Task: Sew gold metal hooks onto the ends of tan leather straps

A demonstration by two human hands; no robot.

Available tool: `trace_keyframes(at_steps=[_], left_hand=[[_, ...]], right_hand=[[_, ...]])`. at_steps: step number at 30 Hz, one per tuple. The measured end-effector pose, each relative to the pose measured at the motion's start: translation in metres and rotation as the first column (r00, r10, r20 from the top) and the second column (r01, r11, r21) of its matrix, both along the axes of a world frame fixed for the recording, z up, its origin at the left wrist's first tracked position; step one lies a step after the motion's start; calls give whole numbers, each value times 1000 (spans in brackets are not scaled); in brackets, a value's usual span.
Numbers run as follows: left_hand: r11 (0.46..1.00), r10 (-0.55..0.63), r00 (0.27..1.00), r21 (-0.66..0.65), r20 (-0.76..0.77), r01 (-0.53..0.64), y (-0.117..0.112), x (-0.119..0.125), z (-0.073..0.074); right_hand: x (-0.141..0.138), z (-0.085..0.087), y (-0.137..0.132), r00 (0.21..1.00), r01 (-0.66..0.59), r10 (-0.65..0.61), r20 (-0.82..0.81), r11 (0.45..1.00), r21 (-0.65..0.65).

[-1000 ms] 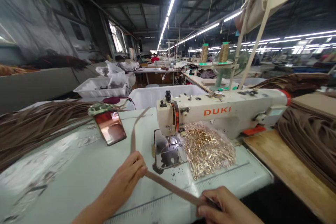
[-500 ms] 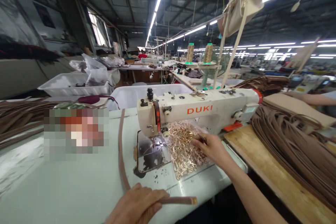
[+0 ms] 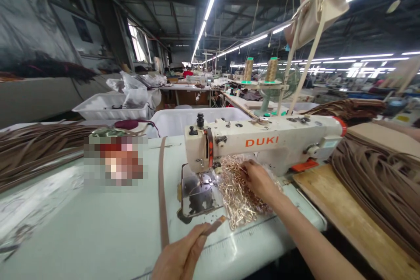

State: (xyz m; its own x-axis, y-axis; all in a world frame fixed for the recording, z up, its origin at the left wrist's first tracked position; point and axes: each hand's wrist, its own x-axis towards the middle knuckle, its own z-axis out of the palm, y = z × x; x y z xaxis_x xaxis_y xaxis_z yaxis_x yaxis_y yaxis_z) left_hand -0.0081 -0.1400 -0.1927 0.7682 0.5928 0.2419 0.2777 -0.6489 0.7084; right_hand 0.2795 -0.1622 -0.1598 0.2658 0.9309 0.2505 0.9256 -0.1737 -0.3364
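Observation:
My left hand point(image 3: 183, 249) is closed around a brown strap point(image 3: 163, 197) near its end. The short tip juts out past my thumb, up and to the right, while the rest runs away across the pale green sewing table. My right hand point(image 3: 260, 183) reaches into a pile of gold metal snap hooks point(image 3: 238, 203) on clear plastic, under the arm of the sewing machine point(image 3: 262, 140). Its fingers are bent together among the hooks, and whatever lies between the fingertips is hidden. Left of the pile is the machine's needle plate point(image 3: 200, 197).
A bundle of brown straps point(image 3: 370, 183) lies by a wooden board point(image 3: 328, 192) at right; more straps point(image 3: 42, 144) lie at left. Behind the machine stand a white bin point(image 3: 170, 118) and two thread cones point(image 3: 271, 70). A beige bag point(image 3: 311, 13) hangs above.
The view has shifted, so the scene sits farther right. My left hand has turned the strap tip from pointing right to pointing upward. My right hand has stayed at the hook pile.

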Motion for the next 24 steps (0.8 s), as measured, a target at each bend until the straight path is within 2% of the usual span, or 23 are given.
trace_keyframes(at_steps=[2, 3, 5, 7, 9, 10, 13, 19, 24], left_hand=[[995, 27, 1000, -94, -4, -28, -4, 3, 3], [995, 33, 999, -95, 8, -32, -6, 5, 3], [999, 48, 998, 23, 38, -48, -10, 8, 2], [972, 101, 993, 206, 62, -112, -14, 10, 0], [942, 170, 984, 285, 58, -179, -18, 12, -1], [937, 195, 979, 285, 54, -203, -19, 13, -1], [938, 206, 977, 274, 56, -213, -21, 14, -1], [893, 210, 976, 395, 52, -213, -19, 15, -4], [864, 194, 978, 459, 72, -205, -23, 16, -5]], right_hand=[[-10, 4, -16, 1000, -4, 5, -30, 999, 43], [-17, 5, -24, 998, -24, 27, -64, 998, 55], [-35, 4, -39, 966, -93, 107, -235, 993, 72], [-54, -1, -52, 846, -145, 179, -502, 984, 107], [-71, -8, -63, 722, -134, 189, -666, 982, 133], [-78, -10, -67, 707, -115, 175, -685, 984, 132], [-92, -11, -77, 725, -81, 141, -674, 989, 121], [-105, -6, -90, 752, -32, 106, -651, 992, 124], [-110, -13, -97, 805, -80, 157, -571, 984, 158]])
